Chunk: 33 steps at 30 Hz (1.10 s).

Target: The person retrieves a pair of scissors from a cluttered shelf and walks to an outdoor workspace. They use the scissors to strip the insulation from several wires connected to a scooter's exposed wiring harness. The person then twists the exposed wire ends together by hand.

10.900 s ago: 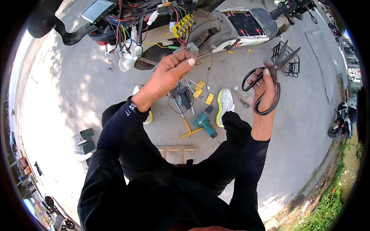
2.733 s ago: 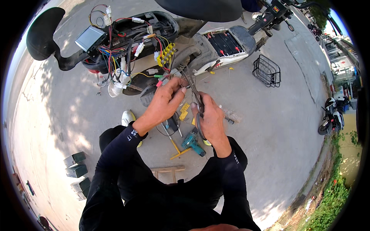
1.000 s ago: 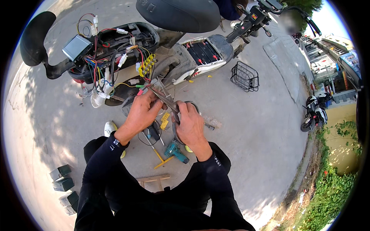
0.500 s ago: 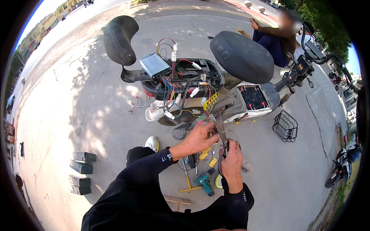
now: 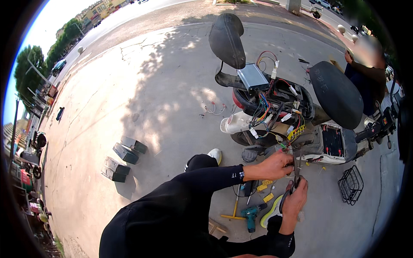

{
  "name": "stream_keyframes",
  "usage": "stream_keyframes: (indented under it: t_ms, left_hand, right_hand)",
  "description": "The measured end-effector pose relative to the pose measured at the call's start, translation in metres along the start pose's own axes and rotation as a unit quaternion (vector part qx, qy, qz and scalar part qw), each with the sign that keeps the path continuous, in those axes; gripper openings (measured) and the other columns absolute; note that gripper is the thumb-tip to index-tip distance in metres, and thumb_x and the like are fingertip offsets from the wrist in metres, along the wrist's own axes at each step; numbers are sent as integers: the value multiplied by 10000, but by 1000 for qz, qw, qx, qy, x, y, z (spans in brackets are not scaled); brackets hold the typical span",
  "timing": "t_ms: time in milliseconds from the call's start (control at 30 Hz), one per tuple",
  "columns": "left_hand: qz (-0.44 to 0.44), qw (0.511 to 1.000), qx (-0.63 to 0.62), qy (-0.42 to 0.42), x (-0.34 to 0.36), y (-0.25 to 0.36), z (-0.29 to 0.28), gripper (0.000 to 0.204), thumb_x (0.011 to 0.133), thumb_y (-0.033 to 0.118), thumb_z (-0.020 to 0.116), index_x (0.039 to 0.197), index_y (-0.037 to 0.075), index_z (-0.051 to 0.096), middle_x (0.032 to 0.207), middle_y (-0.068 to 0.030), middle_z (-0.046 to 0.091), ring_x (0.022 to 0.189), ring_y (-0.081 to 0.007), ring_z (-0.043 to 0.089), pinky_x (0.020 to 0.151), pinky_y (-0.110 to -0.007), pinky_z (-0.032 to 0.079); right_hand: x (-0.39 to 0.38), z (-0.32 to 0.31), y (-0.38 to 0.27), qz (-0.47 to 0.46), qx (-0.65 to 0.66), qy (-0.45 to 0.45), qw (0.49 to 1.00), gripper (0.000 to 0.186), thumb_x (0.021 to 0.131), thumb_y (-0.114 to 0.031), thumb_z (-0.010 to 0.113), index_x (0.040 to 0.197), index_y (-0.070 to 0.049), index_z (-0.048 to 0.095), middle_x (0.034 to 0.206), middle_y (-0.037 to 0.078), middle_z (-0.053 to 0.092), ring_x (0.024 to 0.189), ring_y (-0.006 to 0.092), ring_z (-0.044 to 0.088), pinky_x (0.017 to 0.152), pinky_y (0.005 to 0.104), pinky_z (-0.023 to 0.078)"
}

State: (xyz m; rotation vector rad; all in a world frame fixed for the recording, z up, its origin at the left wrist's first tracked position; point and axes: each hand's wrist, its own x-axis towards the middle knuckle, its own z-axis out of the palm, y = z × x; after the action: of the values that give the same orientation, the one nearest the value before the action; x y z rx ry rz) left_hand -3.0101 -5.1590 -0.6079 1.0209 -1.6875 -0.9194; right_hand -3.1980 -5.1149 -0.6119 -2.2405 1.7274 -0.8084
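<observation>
In my right hand is a pair of dark-handled scissors, its fingers wrapped round the handles and the blades pointing up. The blades stand close beside the fingertips of my left hand. That hand is closed in a pinch on a thin wire, mostly hidden by the fingers. Just beyond lies the electric scooter's open rear, with a bundle of coloured wires and white plugs. A yellow terminal strip hangs among them. On the rear sits a silver controller box.
Below my hands lie a teal cordless drill, a yellow T-handled tool and yellow pieces. Dark battery blocks stand at left, a black wire basket at right. The scooter's seat is tilted up; a person sits behind it.
The view has swung left, so the scooter and both hands appear further right. My left hand still pinches beside the scissors, which my right hand keeps holding.
</observation>
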Motion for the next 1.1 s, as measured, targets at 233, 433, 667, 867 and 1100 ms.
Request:
stream_keyframes:
  t_ms: [233,433,667,867,1100]
  left_hand:
    - [29,999,44,12,-2,-16,7,219,918,166,615,966,-47,627,796,-230,622,753,-388,621,694,-448,480]
    - [-40,997,26,-54,2,-7,-5,258,930,189,591,1035,-47,601,875,-249,621,861,-412,617,754,-463,471]
    - [-110,988,-46,-99,14,-13,-10,219,966,183,601,972,-36,583,791,-112,542,800,-202,563,736,-379,455]
    - [-183,964,-152,-116,9,-3,-20,201,969,204,618,951,4,635,726,21,495,681,-76,428,616,-277,369]
    - [-184,958,-167,-139,1,4,-10,199,1008,232,601,1007,35,631,722,71,477,654,-32,411,565,-233,336]
  right_hand:
    - [-2,2,-1,-1,23,-12,1000,331,908,-29,649,1212,6,522,1042,219,583,967,426,592,807,493,468]
    - [-3,5,-12,47,66,-29,996,276,930,-19,624,1187,14,528,987,225,591,862,397,594,757,456,474]
    - [1,4,-10,110,288,-86,947,173,982,-138,616,1066,-4,549,775,88,577,702,147,502,662,303,459]
    - [1,-6,-13,172,392,-179,886,311,978,-224,674,1151,6,556,848,35,575,765,102,512,679,272,451]
    - [14,-35,59,291,468,84,830,294,992,-308,630,1132,-56,571,810,4,504,673,89,498,589,250,437]
